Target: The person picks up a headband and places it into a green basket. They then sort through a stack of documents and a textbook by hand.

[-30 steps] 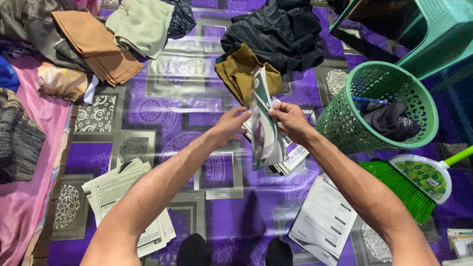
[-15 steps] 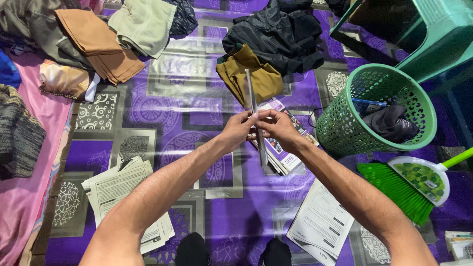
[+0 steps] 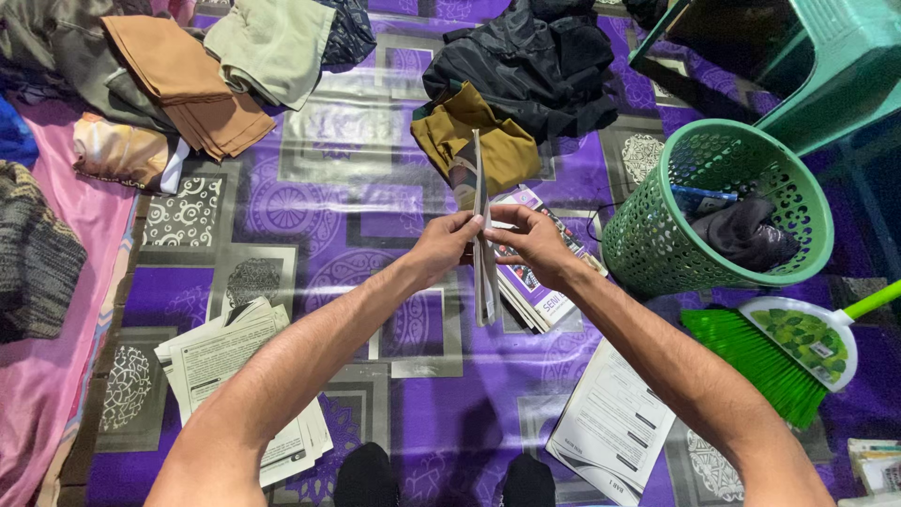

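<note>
**Glossy booklet held on edge above a purple floor mat**

Glossy paper catches the light where a thin booklet (image 3: 481,239) stands on edge in mid-air, its spine or edge turned towards the camera so that almost no cover shows. The left hand (image 3: 441,246) pinches it from one side and the right hand (image 3: 535,242) from the other, fingertips of both meeting at its middle; held this way, the booklet hangs upright between the two hands, apparently so it can be turned or squared. It sits above a fanned stack of booklets (image 3: 537,282) lying flat on the patterned purple mat (image 3: 310,211), just beneath the right hand.

Three paper lots rest on the mat: that stack, a loose pile of printed sheets (image 3: 225,371) by the left forearm, and a single bound document (image 3: 612,424) under the right forearm. One green perforated basket (image 3: 741,211) leans to the right, dark cloth inside it, with one green broom (image 3: 784,347) lying just below it and one green plastic stool (image 3: 826,61) behind.

Clothing is heaped along the far edge: an olive garment (image 3: 460,131) directly beyond the booklet, a black one (image 3: 535,61) behind it, and folded tan cloth (image 3: 188,89) to the left. How many pieces make up the far-left heap cannot be counted.
</note>
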